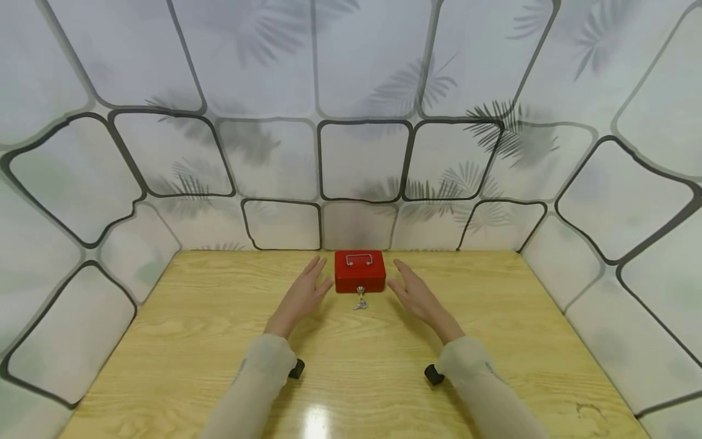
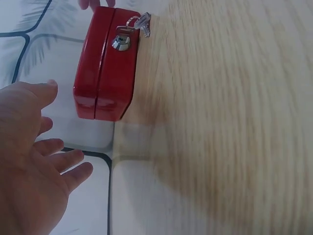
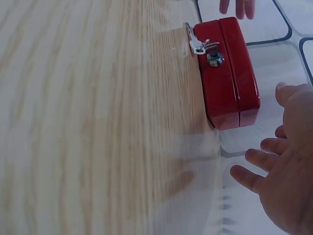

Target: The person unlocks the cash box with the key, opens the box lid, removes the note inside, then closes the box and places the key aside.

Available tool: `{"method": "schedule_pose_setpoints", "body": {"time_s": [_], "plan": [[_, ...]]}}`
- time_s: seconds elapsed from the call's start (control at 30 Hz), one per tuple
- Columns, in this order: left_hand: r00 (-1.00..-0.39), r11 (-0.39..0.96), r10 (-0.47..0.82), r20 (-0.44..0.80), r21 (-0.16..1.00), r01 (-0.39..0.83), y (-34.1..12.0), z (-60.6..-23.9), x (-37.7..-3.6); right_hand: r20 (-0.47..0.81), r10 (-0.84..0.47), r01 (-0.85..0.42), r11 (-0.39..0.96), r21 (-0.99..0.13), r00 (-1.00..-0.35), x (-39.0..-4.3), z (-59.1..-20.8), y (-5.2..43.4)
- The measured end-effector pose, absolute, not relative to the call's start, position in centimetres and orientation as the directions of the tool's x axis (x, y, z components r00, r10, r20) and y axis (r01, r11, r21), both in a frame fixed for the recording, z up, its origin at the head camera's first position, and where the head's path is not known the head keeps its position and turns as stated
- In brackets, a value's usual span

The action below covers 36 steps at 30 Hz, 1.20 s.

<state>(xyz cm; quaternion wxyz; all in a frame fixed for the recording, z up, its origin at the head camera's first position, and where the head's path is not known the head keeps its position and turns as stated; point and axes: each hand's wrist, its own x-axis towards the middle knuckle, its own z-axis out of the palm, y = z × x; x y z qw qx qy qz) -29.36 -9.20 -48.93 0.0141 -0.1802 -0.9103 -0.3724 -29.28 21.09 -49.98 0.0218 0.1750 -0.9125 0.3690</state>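
Two pale sleeves (image 1: 258,372) come in from the near edge of the wooden table (image 1: 164,341), each with a small black device at the wrist. Further out, the left hand (image 1: 300,297) and the right hand (image 1: 418,295) are held with fingers straight and spread, holding nothing, one on each side of a red cash box (image 1: 359,271). Both hands are just beside the box, not touching it. A key (image 1: 360,300) hangs from the lock on its front. Behind the box stands a white wall with dark lines and leaf shadows (image 1: 362,158).
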Motion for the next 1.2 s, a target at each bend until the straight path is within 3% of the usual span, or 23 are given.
{"method": "schedule_pose_setpoints", "body": {"time_s": [0.3,0.5,1.2], "plan": [[-0.952,0.61,0.287,0.109,0.745,0.27,-7.7,-49.8,-30.4,0.134,-0.325,-0.325,0.657,-0.68,-0.936,-30.3,-50.1,19.9],[-0.952,0.593,0.297,0.072,0.768,0.242,-7.0,-50.7,-30.8,0.19,-0.364,-0.389,0.619,-0.682,-0.912,-31.0,-50.5,19.1],[-0.942,0.598,0.322,0.097,0.75,0.282,-5.8,-50.5,-31.4,0.165,-0.308,-0.328,0.611,-0.721,-0.937,-31.0,-51.2,18.3]]}}
